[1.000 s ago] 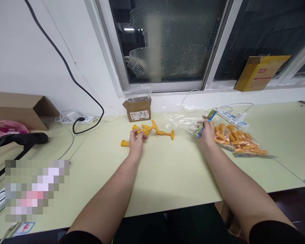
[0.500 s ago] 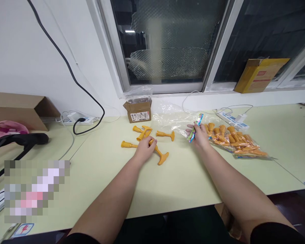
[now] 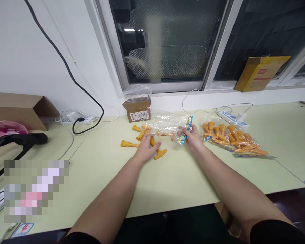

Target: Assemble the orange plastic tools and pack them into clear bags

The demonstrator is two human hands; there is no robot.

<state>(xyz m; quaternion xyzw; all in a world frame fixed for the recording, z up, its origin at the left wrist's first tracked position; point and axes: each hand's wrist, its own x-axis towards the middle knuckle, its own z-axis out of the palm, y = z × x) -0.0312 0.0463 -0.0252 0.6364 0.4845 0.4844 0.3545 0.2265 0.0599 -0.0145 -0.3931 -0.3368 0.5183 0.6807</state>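
Note:
My right hand [image 3: 194,138] grips a clear plastic bag [image 3: 165,121] by its colourful printed header strip [image 3: 185,131]. The bag stretches left over a few loose orange pieces. My left hand [image 3: 147,149] is closed around an orange plastic piece with a T-shaped end [image 3: 160,154], close to the bag's left end; its fingertips are partly hidden. Beside that hand lie another orange piece with a flared end [image 3: 128,144] and a short orange end [image 3: 136,128]. An orange piece under the bag [image 3: 169,135] shows through the film.
Filled bags of orange pieces [image 3: 237,140] lie at the right. Behind stand a small cardboard box [image 3: 139,111] and a white power strip [image 3: 232,119]. A black cable [image 3: 73,76] hangs at the left, near a large cardboard box [image 3: 15,108]. A yellow box [image 3: 263,74] leans on the window.
My right hand has moved left with the bag, which now spreads over the loose pieces. My left hand has shifted slightly, and the orange T-shaped end has moved a little up and left.

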